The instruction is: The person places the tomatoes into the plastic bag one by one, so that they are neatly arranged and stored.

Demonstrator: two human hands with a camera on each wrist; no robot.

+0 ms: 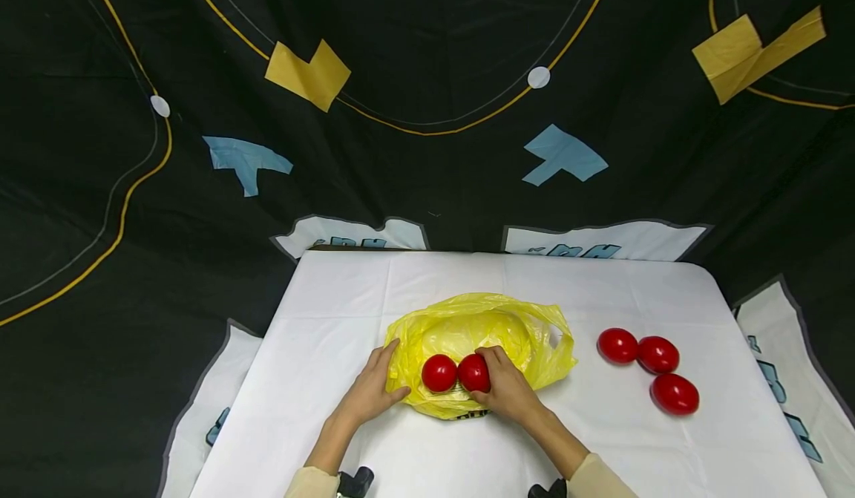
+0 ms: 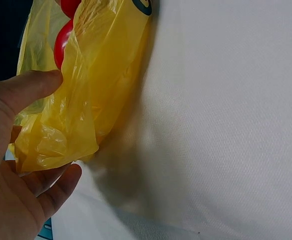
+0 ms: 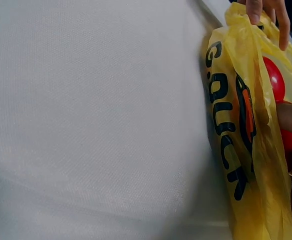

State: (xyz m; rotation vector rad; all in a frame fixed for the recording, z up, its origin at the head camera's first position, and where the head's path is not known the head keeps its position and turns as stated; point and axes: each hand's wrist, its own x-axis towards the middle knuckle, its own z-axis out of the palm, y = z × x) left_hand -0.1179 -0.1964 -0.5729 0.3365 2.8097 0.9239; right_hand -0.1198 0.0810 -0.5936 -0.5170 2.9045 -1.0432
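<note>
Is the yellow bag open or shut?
Open. The yellow plastic bag gapes wide, showing two red balls inside, one held by the right hand.

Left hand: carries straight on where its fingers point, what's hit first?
The yellow bag: the left hand already touches its left side, so no free gap there. How deep the bag runs beyond that is hard to judge.

yellow bag [image 1: 467, 327]: thin, translucent plastic, crumpled, mouth open upward; lies at 5 o'clock from centre of head view. dark lettering [image 3: 219, 87] along its 6 o'clock side, handle gap toward 3 o'clock. left red ball [image 1: 439, 373]: glossy, rounded, within bag mouth, toward 8 o'clock. right red ball [image 1: 473, 373]: likewise glossy, partly covered, at 3 o'clock of its neighbour, seemingly touching.
</note>
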